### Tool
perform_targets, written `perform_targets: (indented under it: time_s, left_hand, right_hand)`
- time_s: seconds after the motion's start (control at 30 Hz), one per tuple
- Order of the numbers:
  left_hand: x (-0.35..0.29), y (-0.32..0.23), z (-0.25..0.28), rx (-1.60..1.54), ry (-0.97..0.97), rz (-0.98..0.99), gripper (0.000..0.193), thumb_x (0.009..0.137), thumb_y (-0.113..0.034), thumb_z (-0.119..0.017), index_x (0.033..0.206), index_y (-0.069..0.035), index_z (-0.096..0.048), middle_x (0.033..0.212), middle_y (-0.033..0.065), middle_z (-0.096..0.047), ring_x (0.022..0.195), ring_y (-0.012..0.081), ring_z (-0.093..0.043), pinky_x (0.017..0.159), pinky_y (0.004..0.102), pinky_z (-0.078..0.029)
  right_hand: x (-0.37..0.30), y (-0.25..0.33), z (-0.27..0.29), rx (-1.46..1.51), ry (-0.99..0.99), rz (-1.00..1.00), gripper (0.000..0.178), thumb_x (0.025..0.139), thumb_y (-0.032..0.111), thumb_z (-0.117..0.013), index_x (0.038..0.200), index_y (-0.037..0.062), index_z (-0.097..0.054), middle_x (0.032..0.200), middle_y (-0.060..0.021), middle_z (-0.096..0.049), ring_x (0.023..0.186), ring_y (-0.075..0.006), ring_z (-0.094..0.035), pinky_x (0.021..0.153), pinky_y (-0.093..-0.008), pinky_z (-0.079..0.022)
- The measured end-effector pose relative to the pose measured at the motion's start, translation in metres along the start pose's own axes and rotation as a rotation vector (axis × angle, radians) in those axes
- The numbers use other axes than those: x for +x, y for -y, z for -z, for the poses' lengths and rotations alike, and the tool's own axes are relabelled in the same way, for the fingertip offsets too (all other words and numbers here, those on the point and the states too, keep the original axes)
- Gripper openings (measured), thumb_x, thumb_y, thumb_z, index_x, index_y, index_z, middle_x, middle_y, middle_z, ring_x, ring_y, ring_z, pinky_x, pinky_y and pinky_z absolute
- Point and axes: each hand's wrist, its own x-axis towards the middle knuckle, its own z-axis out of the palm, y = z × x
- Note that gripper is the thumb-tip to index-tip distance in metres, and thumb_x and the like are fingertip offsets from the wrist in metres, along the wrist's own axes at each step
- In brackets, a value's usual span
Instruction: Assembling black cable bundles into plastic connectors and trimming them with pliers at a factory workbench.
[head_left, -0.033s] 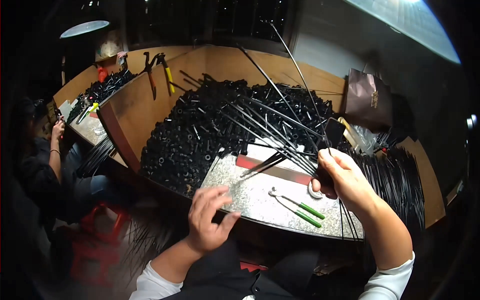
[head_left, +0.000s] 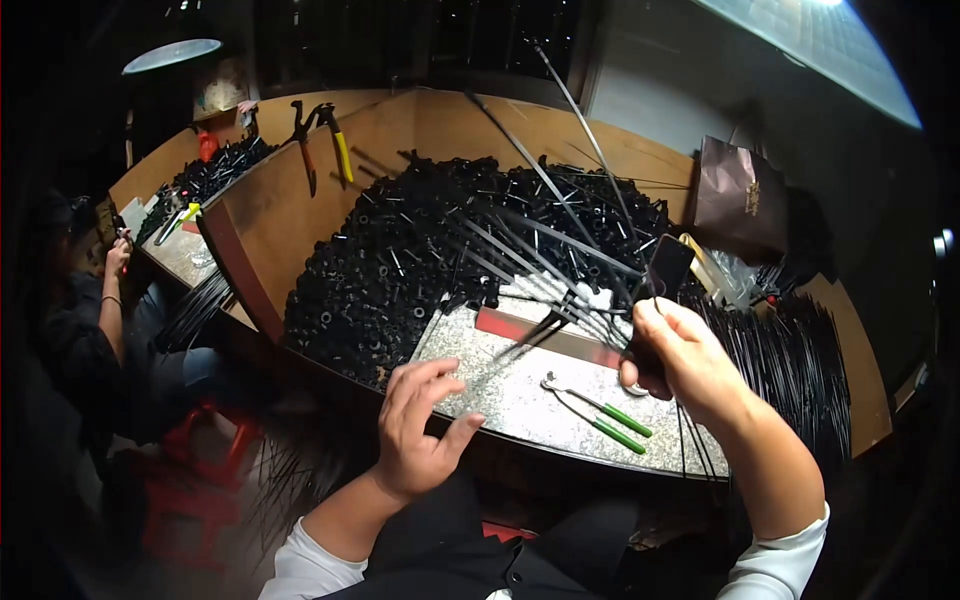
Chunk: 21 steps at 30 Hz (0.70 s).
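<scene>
While a big heap of small black parts (head_left: 390, 270) is sitting behind, long thin black rods (head_left: 548, 182) are fanning from the right hand (head_left: 690, 355), pinched maybe so none fall. The empty, spread left hand (head_left: 420, 430) is hovering apart. Green-handled metal pliers (head_left: 622, 417) are lying near.

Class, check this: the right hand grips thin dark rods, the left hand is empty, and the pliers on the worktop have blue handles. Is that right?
No: in the head view, the pliers on the worktop have green handles, not blue. The right hand does grip thin dark rods, and the left hand is empty.
</scene>
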Motion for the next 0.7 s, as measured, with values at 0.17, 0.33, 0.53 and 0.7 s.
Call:
perform_targets:
  time_s: [0.17, 0.33, 0.53, 0.7]
  left_hand:
    - [0.010, 0.009, 0.000, -0.138, 0.023, 0.182, 0.042, 0.084, -0.033, -0.068, 0.104, 0.002, -0.058, 0.108, 0.0154, -0.060, 0.092, 0.0229, -0.058, 0.075, 0.0307, -0.046]
    - [0.018, 0.004, -0.006, -0.254, 0.338, 0.296, 0.035, 0.081, -0.029, -0.072, 0.095, 0.002, -0.064, 0.079, 0.0103, -0.065, 0.071, 0.0171, -0.062, 0.065, 0.0269, -0.048]
    - [0.025, -0.004, -0.006, 0.152, -0.045, 0.067, 0.044, 0.072, -0.039, -0.077, 0.080, -0.003, -0.055, 0.070, 0.0088, -0.052, 0.066, 0.0250, -0.053, 0.060, 0.0332, -0.044]
    - [0.023, 0.017, -0.018, 0.090, -0.118, 0.124, 0.061, 0.076, -0.041, -0.074, 0.111, 0.003, -0.050, 0.102, 0.0113, -0.054, 0.095, 0.0243, -0.053, 0.079, 0.0319, -0.044]
  right_hand:
    - [0.001, -0.007, -0.026, -0.082, 0.093, 0.015, 0.027, 0.101, 0.031, -0.040, 0.086, 0.0097, -0.047, 0.063, -0.0020, -0.059, 0.046, -0.0033, -0.039, 0.042, -0.0185, -0.029]
    - [0.009, -0.014, -0.026, -0.236, 0.080, 0.056, 0.025, 0.099, 0.027, -0.045, 0.086, 0.0068, -0.046, 0.063, -0.0007, -0.059, 0.048, -0.0031, -0.041, 0.044, -0.0189, -0.032]
    - [0.023, -0.032, -0.019, -0.277, 0.107, 0.192, 0.021, 0.095, 0.023, -0.055, 0.088, 0.0047, -0.049, 0.067, -0.0017, -0.059, 0.055, -0.0039, -0.046, 0.048, -0.0200, -0.033]
    - [0.021, -0.036, -0.024, -0.235, 0.100, 0.169, 0.021, 0.095, 0.023, -0.056, 0.088, 0.0044, -0.050, 0.067, -0.0012, -0.058, 0.055, -0.0041, -0.045, 0.049, -0.0203, -0.034]
